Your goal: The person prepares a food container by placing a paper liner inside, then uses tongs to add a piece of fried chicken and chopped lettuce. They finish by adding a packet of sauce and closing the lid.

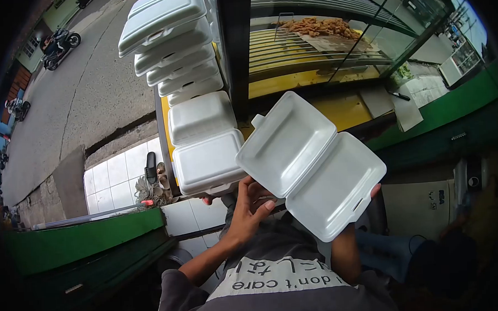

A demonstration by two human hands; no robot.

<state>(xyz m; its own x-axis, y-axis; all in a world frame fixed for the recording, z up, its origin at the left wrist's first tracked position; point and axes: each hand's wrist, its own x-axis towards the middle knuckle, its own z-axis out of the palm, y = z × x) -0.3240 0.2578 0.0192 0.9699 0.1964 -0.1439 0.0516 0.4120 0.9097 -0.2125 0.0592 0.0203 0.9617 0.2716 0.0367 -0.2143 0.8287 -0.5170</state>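
An open white foam box [310, 158] hangs tilted in front of my chest, its two empty halves facing up. My right hand [349, 234] is mostly hidden under the box; a fingertip shows at its right edge, by the tab. Just left of the box, my left hand [251, 208] has its fingers apart and nothing in them, close to the box's lower left edge. Beside it lies another foam box [210, 161] on the yellow counter. Behind that rises a tall stack of closed foam boxes [165, 25].
A glass display case [322, 58] holds fried food [321, 27] on a rack. A knife [399, 96] rests near its right corner. Green ledges [97, 240] run on both sides. Motorbikes [61, 47] stand along the road at left.
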